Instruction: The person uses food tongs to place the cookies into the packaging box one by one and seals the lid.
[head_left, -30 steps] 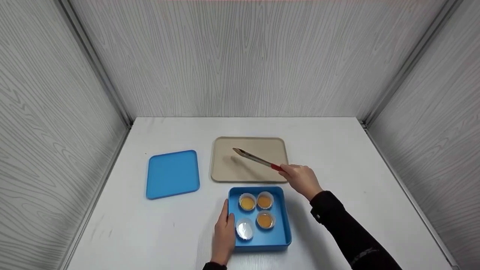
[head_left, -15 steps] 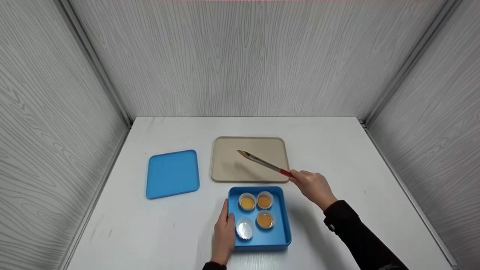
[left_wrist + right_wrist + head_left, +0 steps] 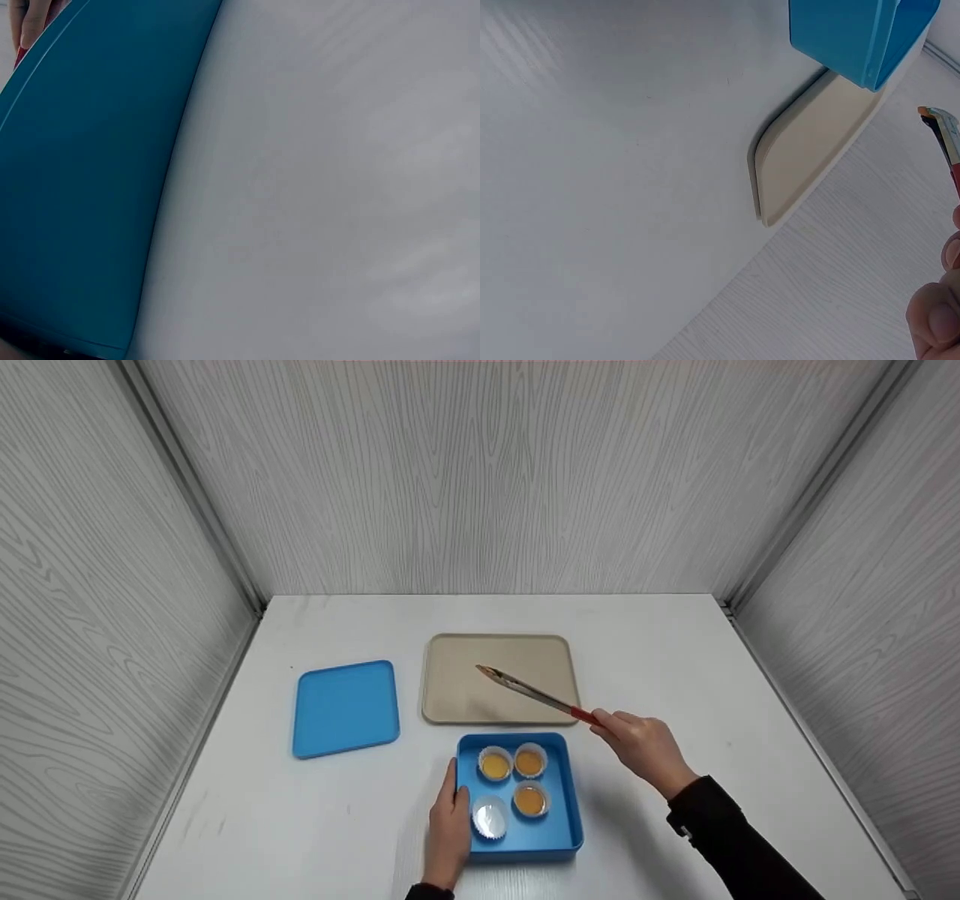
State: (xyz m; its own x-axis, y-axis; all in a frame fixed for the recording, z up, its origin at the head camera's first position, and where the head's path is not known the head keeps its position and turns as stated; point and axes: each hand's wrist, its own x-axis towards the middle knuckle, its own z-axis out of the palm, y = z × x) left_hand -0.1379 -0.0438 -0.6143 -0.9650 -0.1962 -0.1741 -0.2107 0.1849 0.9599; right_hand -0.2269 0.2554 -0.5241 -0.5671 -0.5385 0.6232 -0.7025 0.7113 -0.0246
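My left hand [image 3: 448, 829] holds the left wall of a shallow blue box [image 3: 551, 836], with the thumb at its rim. Inside the box stand three pale fluted cups with yellow-orange filling, one of them a cup [image 3: 531, 799] at right, and a whitish cup [image 3: 490, 819] showing no such filling. In my right hand [image 3: 643, 746] is a pair of red-handled metal tongs [image 3: 529, 691], pointing up and left over the beige tray [image 3: 450, 697]. The tongs' tip looks orange-brown in the right wrist view, where my right fingers [image 3: 939, 319] curl at the handle.
A flat blue lid or tray [image 3: 346, 709] lies on the white table [image 3: 247, 802], left of the beige tray. Grey wood-grain panels [image 3: 480, 480] close off the back and both sides.
My right hand has moved right and toward me, drawing the tongs along over the beige tray. My left hand and the blue box have stayed in place.
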